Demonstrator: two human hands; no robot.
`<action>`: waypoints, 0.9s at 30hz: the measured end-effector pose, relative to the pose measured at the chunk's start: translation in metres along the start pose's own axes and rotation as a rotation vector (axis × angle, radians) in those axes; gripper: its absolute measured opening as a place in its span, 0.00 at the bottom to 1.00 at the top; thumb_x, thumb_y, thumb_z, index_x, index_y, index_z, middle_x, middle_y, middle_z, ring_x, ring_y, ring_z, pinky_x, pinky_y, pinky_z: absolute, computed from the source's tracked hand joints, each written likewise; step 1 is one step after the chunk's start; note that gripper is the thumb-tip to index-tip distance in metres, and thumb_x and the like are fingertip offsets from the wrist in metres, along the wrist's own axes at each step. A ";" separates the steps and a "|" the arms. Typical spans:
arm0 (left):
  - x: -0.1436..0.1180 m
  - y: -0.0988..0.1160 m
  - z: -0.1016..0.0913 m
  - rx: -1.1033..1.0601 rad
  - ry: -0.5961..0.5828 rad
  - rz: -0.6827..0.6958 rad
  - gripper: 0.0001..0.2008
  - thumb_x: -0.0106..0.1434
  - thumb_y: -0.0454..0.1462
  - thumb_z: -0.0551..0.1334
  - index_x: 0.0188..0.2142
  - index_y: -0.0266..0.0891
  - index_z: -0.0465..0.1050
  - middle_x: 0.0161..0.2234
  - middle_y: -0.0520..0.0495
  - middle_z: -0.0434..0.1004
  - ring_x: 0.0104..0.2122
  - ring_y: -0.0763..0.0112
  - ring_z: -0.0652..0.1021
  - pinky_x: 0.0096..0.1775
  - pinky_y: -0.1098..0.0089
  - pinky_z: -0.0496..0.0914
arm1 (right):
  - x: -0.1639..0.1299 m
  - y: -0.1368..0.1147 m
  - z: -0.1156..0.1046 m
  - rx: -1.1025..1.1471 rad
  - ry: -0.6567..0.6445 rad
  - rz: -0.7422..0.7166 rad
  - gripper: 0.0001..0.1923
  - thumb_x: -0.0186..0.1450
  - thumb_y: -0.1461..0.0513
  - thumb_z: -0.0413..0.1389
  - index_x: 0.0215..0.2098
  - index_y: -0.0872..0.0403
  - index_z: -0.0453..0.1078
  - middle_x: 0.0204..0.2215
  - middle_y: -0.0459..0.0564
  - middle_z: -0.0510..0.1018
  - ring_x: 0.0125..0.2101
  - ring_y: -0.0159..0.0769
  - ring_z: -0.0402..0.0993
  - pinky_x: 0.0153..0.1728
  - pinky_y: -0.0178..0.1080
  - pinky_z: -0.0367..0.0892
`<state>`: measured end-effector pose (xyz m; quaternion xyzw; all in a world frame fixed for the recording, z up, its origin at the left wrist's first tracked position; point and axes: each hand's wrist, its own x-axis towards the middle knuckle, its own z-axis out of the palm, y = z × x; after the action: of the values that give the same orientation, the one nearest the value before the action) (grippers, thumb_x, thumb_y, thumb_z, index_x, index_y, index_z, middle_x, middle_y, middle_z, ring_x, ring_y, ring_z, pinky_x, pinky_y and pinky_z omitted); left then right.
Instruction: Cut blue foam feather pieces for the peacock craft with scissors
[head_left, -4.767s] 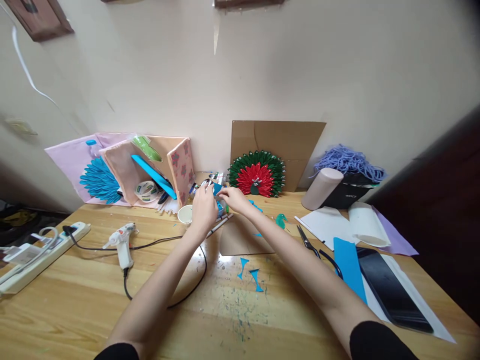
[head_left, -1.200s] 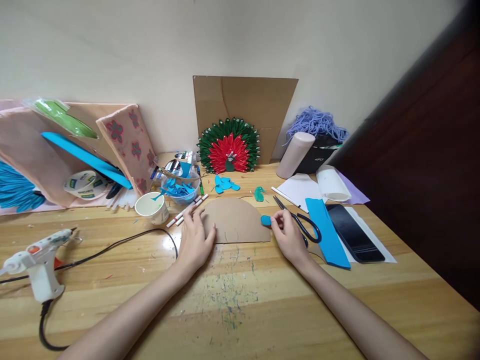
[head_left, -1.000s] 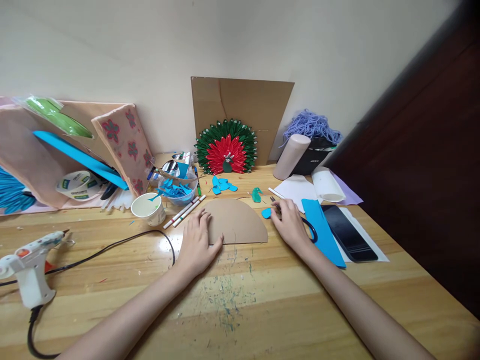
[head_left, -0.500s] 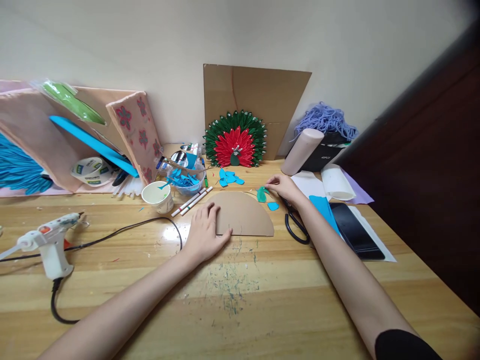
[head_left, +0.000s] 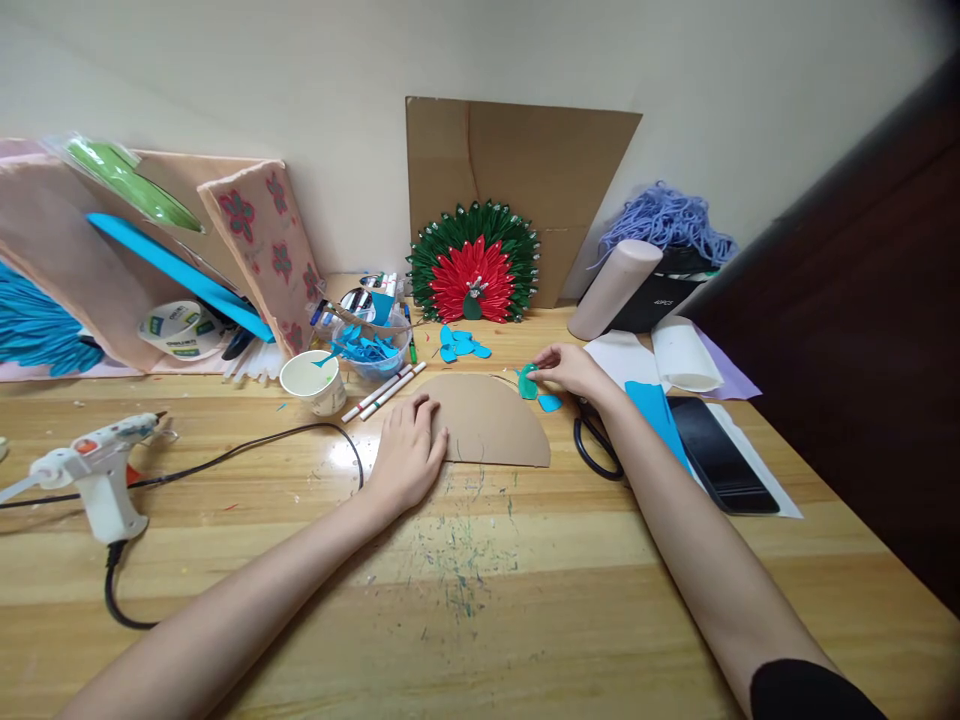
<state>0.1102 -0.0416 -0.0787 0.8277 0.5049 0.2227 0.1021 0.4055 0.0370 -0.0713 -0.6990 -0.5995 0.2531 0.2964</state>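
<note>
A brown cardboard half-circle (head_left: 487,420) lies on the table with its straight edge towards me. My left hand (head_left: 409,450) rests palm down on its left end, fingers loosely spread and holding nothing. Beyond the cardboard's right side, my right hand (head_left: 562,370) pinches the edge of a small green cut-out (head_left: 528,384). Just below that piece is a small blue cut-out (head_left: 550,403). Black-handled scissors (head_left: 596,450) lie partly hidden under my right forearm. Several blue cut-outs (head_left: 461,345) sit behind the cardboard.
A glue gun (head_left: 109,480) stands at left, its cord curving across the table. Markers (head_left: 386,390), a paper cup (head_left: 313,385) and a bowl of blue scraps (head_left: 371,350) are left of centre. A red-green peacock craft (head_left: 474,265) leans behind; a phone (head_left: 724,455) lies right.
My left thumb has drawn in towards the fingers, off the cardboard's front edge. My right fingers have closed a little further over the green cut-out. The view has tilted slightly.
</note>
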 end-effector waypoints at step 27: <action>0.001 0.004 -0.002 0.058 -0.011 -0.003 0.16 0.65 0.36 0.50 0.51 0.36 0.63 0.52 0.38 0.63 0.51 0.58 0.64 0.53 0.58 0.59 | -0.057 -0.077 0.044 0.192 -0.562 -0.104 0.07 0.52 0.66 0.62 0.29 0.57 0.70 0.23 0.46 0.74 0.25 0.29 0.70 0.25 0.32 0.65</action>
<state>0.1130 -0.0426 -0.0751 0.8308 0.5118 0.2031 0.0810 0.3127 -0.0069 -0.0466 -0.5387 -0.6664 0.4766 0.1965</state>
